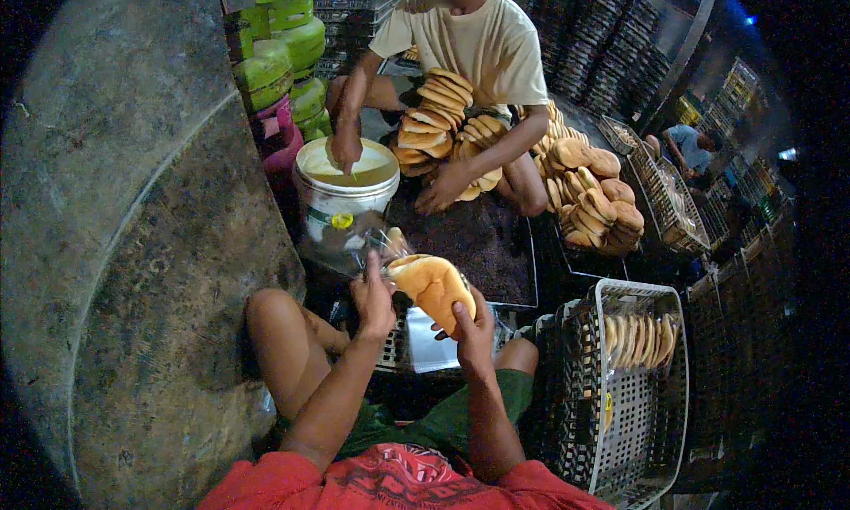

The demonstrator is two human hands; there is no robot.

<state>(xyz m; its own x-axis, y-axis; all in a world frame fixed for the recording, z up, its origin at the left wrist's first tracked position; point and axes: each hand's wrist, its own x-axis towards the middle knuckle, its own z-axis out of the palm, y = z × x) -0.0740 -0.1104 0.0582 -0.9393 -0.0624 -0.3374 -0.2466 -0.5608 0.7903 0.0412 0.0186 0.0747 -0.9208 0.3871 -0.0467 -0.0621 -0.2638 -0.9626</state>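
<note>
A golden-brown flat bread bun (434,287) is gripped by my right hand (474,335), thumb on its near side. My left hand (375,299) is closed on a clear plastic bag (376,243), which lies against the bun's left end. How far the bun is inside the bag I cannot tell. Below my hands a stack of clear plastic sheets or bags (432,342) rests on a crate between my knees. Just beyond my left hand stands a white bucket (350,204) with pale cream inside.
Across from me a person reaches into the bucket, with stacked buns (434,125) by their lap. More buns (593,196) are heaped at the right. A plastic crate (642,421) holding bagged buns stands beside my right knee. Green gas cylinders (297,50) stand at the back left.
</note>
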